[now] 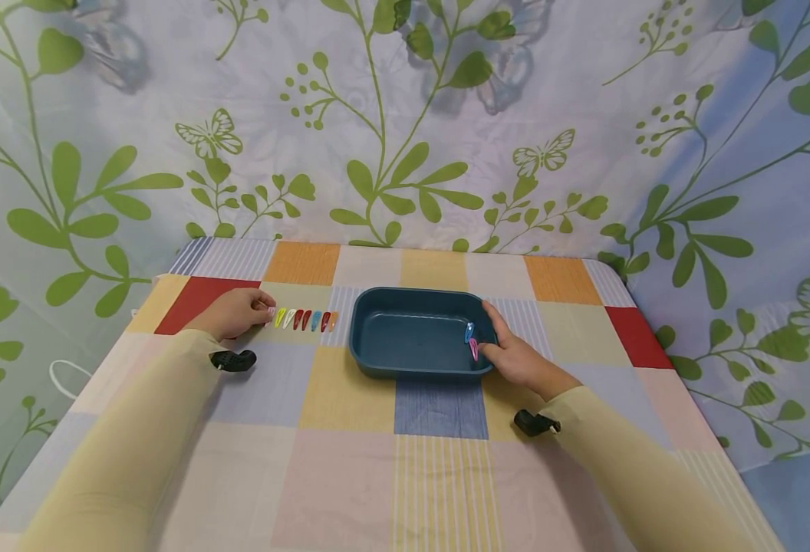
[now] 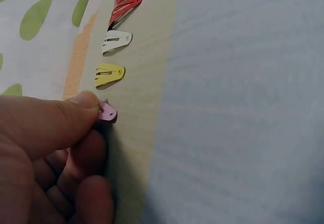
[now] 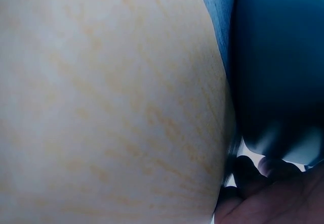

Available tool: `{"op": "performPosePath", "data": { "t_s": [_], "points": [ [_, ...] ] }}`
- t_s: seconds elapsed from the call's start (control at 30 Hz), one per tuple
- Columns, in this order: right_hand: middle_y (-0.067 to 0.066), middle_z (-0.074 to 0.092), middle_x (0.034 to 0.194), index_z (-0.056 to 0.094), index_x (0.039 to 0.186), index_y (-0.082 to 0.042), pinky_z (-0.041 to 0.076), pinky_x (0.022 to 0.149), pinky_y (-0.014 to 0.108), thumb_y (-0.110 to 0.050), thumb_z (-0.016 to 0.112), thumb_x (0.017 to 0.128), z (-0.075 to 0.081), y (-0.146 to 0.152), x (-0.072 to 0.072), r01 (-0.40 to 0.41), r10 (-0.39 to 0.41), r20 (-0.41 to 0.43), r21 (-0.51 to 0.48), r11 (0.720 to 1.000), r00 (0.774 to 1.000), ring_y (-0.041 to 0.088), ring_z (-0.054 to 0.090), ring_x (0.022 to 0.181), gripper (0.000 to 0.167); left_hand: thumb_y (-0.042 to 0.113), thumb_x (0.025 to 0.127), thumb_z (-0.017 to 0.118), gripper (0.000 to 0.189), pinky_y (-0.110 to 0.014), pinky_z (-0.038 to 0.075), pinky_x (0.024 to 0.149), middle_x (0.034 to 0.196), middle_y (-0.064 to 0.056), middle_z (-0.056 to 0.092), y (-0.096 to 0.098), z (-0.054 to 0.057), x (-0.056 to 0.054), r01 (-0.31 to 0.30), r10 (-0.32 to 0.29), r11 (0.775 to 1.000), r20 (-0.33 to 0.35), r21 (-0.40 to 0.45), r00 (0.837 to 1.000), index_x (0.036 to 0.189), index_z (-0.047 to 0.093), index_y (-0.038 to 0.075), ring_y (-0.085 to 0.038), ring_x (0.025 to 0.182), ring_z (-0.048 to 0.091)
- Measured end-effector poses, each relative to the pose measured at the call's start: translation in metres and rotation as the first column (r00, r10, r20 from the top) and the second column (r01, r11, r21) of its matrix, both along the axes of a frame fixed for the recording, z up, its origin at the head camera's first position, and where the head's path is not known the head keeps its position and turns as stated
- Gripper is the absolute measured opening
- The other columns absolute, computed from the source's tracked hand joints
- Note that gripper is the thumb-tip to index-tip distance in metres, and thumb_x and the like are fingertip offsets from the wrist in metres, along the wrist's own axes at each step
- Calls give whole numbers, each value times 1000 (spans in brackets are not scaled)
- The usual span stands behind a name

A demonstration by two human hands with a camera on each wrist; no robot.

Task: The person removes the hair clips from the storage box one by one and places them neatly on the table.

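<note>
Pinching a pink clip between thumb and finger, the left hand is at the left end of the row of clips, clip pretty much crosswise to it. Blue tub sits well off rightward, right hand gripping its right wall.

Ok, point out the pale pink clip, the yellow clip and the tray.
Pale pink clip (image 2: 108, 113), left wrist view: exposed end.
Yellow clip (image 2: 116, 73), left wrist view: body.
Tray (image 1: 405, 345), head view: bare floor.
</note>
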State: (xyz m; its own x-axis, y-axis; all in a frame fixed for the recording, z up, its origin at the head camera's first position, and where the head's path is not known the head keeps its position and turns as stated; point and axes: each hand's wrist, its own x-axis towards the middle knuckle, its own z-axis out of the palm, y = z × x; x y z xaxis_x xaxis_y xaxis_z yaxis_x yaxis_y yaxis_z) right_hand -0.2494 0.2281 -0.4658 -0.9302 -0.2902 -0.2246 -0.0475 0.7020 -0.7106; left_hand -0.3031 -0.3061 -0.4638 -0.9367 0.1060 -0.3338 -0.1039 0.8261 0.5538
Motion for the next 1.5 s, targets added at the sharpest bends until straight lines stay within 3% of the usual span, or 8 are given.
{"op": "performPosePath", "data": {
  "t_s": [0.2,0.43,0.77,1.1,1.5],
  "points": [
    [26,16,173,-5,170,-30,20,125,68,-25,47,106,-1,0,1,0,0,-5,-9,1000,1000,52,24,156,83,30,102,69,40,-29,52,70,114,-14,68,1,0,1,23,-23,1000,-20,-11,1000,134,65,8,-27,98,59],
    [27,16,173,-4,170,-30,20,125,68,-24,47,106,-1,0,0,0,0,-3,-11,1000,1000,52,24,156,82,31,101,69,39,-28,53,71,117,-15,66,2,-2,1,-11,11,1000,8,5,1000,134,63,10,-29,100,58],
    [26,13,174,-5,170,-31,19,125,69,-25,47,107,-4,0,0,-5,5,-8,-13,1000,1000,52,21,157,82,32,102,69,41,-31,52,71,115,-14,64,2,0,3,-8,8,1000,5,-12,1000,136,64,12,-29,101,56],
    [19,5,177,-5,170,-30,14,126,69,-35,38,113,-2,0,0,-1,1,-3,-4,1000,1000,49,12,161,72,33,102,69,41,-30,53,74,119,-15,65,0,-1,4,4,-4,1000,3,-6,1000,137,64,12,-30,104,57],
    [21,8,176,-2,171,-20,16,126,67,-33,41,114,2,0,-2,-16,17,-42,9,1000,999,48,15,161,72,35,102,68,42,-29,52,72,118,-14,65,-1,-4,1,-4,4,1000,15,1,1000,138,64,13,-29,104,57]
  ]
}}
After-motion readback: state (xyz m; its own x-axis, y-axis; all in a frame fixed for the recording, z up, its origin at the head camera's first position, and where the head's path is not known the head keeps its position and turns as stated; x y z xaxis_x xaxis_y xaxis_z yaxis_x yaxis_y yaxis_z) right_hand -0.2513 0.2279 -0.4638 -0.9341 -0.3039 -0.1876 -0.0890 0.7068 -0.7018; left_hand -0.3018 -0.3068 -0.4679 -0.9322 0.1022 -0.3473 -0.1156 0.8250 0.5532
